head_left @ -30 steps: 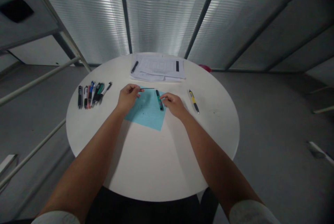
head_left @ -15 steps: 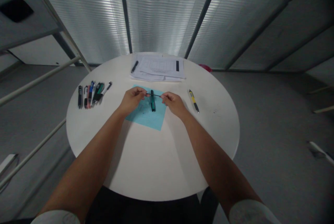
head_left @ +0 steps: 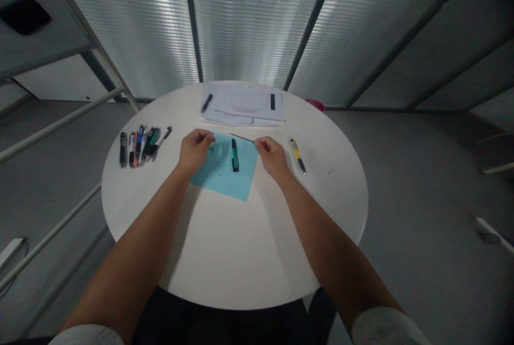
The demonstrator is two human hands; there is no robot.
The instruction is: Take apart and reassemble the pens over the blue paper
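My right hand (head_left: 273,156) pinches one end of a thin dark pen refill (head_left: 242,137), which points away to the left above the top edge of a light blue sheet of paper (head_left: 236,187). Over the sheet's left side is my left hand (head_left: 194,149), its thumb and fingertips pressed together; whatever they hold is too small to make out. Between the two hands a green and black pen (head_left: 235,156) lies on the sheet, touched by neither. Right of my right hand rests a yellow and black pen (head_left: 297,156).
Several pens (head_left: 140,145) lie in a group on the left of the round white table (head_left: 236,248). At the far side is a stack of printed papers (head_left: 244,104) with a black pen (head_left: 207,103) on it. A metal rail (head_left: 60,121) runs along the left.
My hands have moved apart. The refill, earlier stretched between both hands across the green pen, has left my left fingers and stays in my right hand.
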